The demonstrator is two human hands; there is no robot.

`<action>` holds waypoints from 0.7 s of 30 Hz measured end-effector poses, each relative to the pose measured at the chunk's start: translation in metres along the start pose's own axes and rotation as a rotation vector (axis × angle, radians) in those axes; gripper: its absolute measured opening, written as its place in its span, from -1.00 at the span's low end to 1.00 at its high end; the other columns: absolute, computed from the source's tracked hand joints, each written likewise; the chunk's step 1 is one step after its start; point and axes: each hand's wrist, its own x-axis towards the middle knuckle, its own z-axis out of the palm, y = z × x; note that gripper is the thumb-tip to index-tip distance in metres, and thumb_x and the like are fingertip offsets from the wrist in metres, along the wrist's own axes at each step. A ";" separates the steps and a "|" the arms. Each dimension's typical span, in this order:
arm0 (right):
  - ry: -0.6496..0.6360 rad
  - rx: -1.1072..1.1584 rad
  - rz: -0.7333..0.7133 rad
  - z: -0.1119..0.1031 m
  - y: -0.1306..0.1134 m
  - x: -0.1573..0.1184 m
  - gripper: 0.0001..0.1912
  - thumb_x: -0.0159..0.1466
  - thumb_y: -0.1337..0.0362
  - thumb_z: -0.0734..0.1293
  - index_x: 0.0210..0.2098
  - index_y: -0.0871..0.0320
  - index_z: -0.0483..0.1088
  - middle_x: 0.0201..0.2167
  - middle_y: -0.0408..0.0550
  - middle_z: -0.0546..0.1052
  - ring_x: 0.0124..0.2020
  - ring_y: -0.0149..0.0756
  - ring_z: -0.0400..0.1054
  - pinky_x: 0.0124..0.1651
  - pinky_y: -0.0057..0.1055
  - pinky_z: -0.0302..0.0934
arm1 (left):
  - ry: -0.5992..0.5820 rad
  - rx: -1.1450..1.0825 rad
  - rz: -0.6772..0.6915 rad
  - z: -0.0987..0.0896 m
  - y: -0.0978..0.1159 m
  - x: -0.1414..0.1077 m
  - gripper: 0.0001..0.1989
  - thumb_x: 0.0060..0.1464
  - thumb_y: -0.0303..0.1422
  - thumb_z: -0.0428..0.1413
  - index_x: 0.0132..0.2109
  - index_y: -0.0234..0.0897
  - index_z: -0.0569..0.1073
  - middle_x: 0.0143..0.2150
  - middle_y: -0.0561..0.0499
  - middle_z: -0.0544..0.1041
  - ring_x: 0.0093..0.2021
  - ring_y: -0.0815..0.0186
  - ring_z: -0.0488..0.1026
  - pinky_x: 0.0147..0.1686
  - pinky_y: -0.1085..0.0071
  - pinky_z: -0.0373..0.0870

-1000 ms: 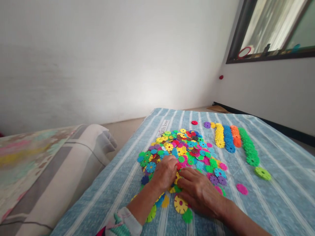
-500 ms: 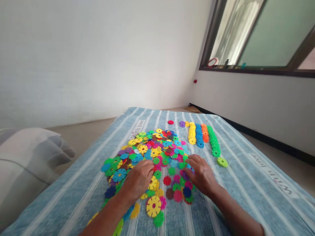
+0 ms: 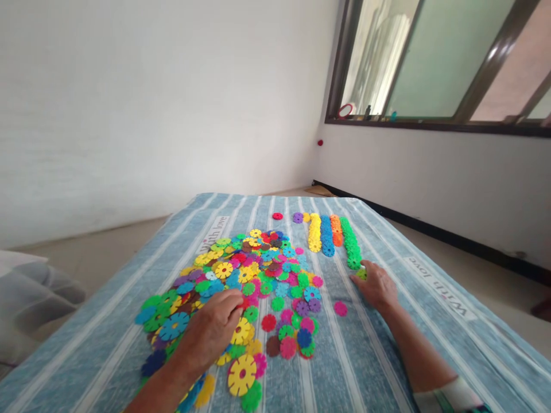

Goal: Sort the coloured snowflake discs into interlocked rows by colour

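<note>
Disc pile, mixed colours, on cloth-covered desk. L hand over pile's L side, fingers curled, can't tell if holding. R hand: grip narrow abt lime disc, nr end of green row; can't tell if held.

A home room: white wall, brown-framed glass window, blue-and-white striped cloth printed "With love", red-rimmed oval, perhaps a mirror, on the brown sill.
</note>
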 end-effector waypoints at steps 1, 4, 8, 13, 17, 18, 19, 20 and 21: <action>-0.006 -0.004 -0.006 0.000 0.000 0.000 -0.55 0.22 0.13 0.23 0.04 0.22 0.34 -0.12 0.13 0.50 -0.07 -0.04 0.36 -0.13 -0.24 0.19 | 0.003 0.001 0.001 0.000 0.000 0.001 -0.80 0.09 -0.39 -0.05 -0.32 -0.21 0.48 -0.26 -0.04 0.59 -0.23 0.24 0.55 -0.24 0.41 0.49; -0.020 -0.005 -0.001 0.001 0.001 0.001 -0.63 0.23 0.18 0.22 -0.02 0.19 0.40 -0.14 0.08 0.50 -0.07 -0.09 0.35 -0.14 -0.30 0.16 | 0.004 0.006 0.006 -0.001 0.001 0.002 -0.79 0.11 -0.37 -0.06 -0.31 -0.21 0.47 -0.27 -0.04 0.60 -0.24 0.26 0.55 -0.26 0.44 0.49; -0.040 -0.011 0.000 0.001 -0.001 0.002 -0.71 0.21 0.25 0.24 -0.12 0.16 0.46 -0.20 0.03 0.50 -0.11 -0.14 0.34 -0.18 -0.37 0.12 | 0.015 0.019 0.026 -0.002 0.001 0.003 -0.77 0.13 -0.34 -0.07 -0.31 -0.22 0.48 -0.29 -0.04 0.60 -0.26 0.27 0.56 -0.25 0.44 0.49; -0.058 -0.014 -0.013 -0.001 -0.004 0.002 -0.72 0.21 0.31 0.20 -0.16 0.14 0.47 -0.23 0.00 0.49 -0.14 -0.19 0.32 -0.22 -0.41 0.07 | 0.025 0.038 0.052 -0.003 0.002 0.004 -0.75 0.15 -0.32 -0.08 -0.32 -0.24 0.48 -0.29 -0.05 0.60 -0.27 0.27 0.56 -0.25 0.45 0.50; -0.069 -0.015 -0.020 -0.002 -0.001 0.004 -0.75 0.20 0.32 0.19 -0.25 0.13 0.49 -0.27 -0.03 0.48 -0.17 -0.22 0.32 -0.25 -0.43 0.05 | 0.022 0.042 0.050 -0.004 0.002 0.005 -0.75 0.15 -0.32 -0.08 -0.31 -0.24 0.48 -0.28 -0.06 0.60 -0.26 0.26 0.56 -0.26 0.45 0.50; -0.070 -0.015 -0.017 -0.002 0.001 0.004 -0.75 0.20 0.32 0.19 -0.27 0.13 0.50 -0.28 -0.03 0.47 -0.18 -0.22 0.32 -0.26 -0.43 0.04 | 0.019 0.043 0.049 -0.004 0.002 0.005 -0.74 0.15 -0.32 -0.08 -0.31 -0.24 0.48 -0.28 -0.06 0.60 -0.25 0.26 0.56 -0.25 0.44 0.50; -0.069 -0.015 -0.012 -0.002 0.003 0.005 -0.75 0.20 0.32 0.18 -0.29 0.13 0.50 -0.28 -0.03 0.47 -0.18 -0.23 0.32 -0.26 -0.43 0.04 | 0.016 0.043 0.047 -0.004 0.002 0.005 -0.74 0.15 -0.32 -0.08 -0.30 -0.25 0.49 -0.27 -0.07 0.60 -0.25 0.25 0.56 -0.25 0.44 0.50; -0.068 -0.014 -0.006 -0.003 0.004 0.005 -0.75 0.20 0.32 0.18 -0.30 0.13 0.50 -0.28 -0.03 0.47 -0.18 -0.23 0.32 -0.26 -0.43 0.03 | 0.012 0.044 0.044 -0.004 0.002 0.004 -0.74 0.15 -0.31 -0.08 -0.30 -0.25 0.49 -0.27 -0.07 0.60 -0.24 0.25 0.56 -0.24 0.43 0.50; -0.066 -0.014 0.002 -0.004 0.006 0.005 -0.75 0.20 0.32 0.18 -0.30 0.14 0.50 -0.28 -0.03 0.47 -0.18 -0.24 0.33 -0.25 -0.44 0.03 | 0.008 0.043 0.041 -0.004 0.001 0.004 -0.73 0.15 -0.31 -0.08 -0.30 -0.25 0.49 -0.27 -0.07 0.60 -0.23 0.24 0.56 -0.24 0.43 0.50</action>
